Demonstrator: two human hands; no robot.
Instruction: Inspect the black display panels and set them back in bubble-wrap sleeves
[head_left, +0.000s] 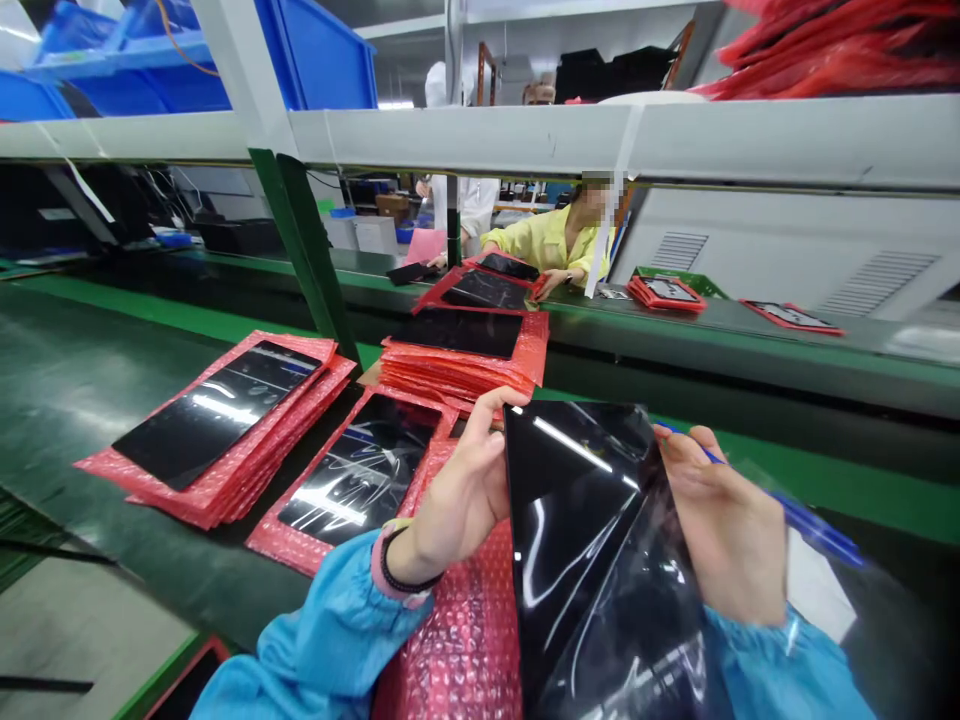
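Observation:
A glossy black screen panel is held up tilted in front of me, with wrinkled clear film over its lower right part. My left hand grips its left edge, thumb near the top corner. At the upper right corner, the fingers of my right hand are closed; whether they pinch the glass, the film or both is hard to see. A blue pen-like stick shows behind that hand. Below the panel lies red bubble wrap.
Left of me are a stack of red bubble bags topped by a black panel and another film-covered panel. A taller bag stack stands ahead. Across the green line, a person in yellow handles panels. A shelf beam crosses overhead.

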